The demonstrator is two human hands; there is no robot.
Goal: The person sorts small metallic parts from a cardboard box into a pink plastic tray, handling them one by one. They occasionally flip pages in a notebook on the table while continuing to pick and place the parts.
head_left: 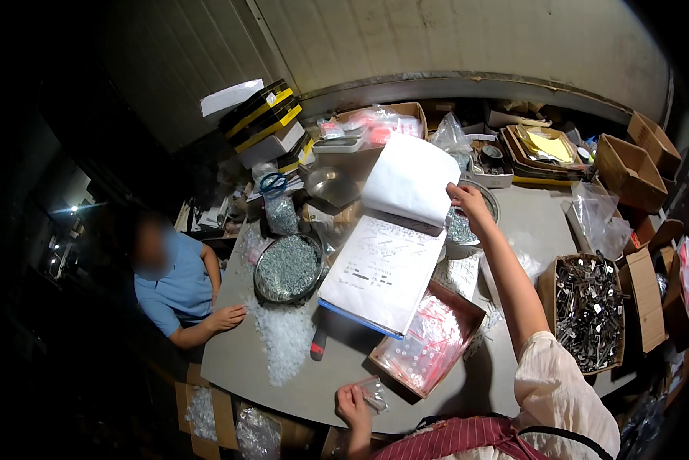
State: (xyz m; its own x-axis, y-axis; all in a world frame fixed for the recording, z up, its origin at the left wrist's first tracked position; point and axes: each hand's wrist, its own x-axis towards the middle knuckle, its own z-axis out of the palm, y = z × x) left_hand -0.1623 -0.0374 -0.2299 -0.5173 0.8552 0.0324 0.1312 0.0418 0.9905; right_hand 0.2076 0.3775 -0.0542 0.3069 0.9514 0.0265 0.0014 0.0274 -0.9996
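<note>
My left hand (353, 406) is closed at the table's near edge, pinching a small clear plastic bag (375, 394); what the bag holds is too small to make out. With my right arm stretched far forward, my right hand (471, 205) grips the right edge of a lifted white page (411, 178). That page belongs to a notebook (383, 274) with handwritten lines and a blue edge. The notebook lies tilted over the middle of the table, its near right corner overlapping a cardboard box (400, 389) of clear zip bags with red strips (429, 345).
Left of the notebook stands a bowl of small metal parts (287, 268), with a pile of clear plastic pieces (284, 345) before it. Another bowl (461, 228) sits under my right hand. A box of dark metal parts (588, 314) stands right. A person in blue (175, 280) rests a hand on the table.
</note>
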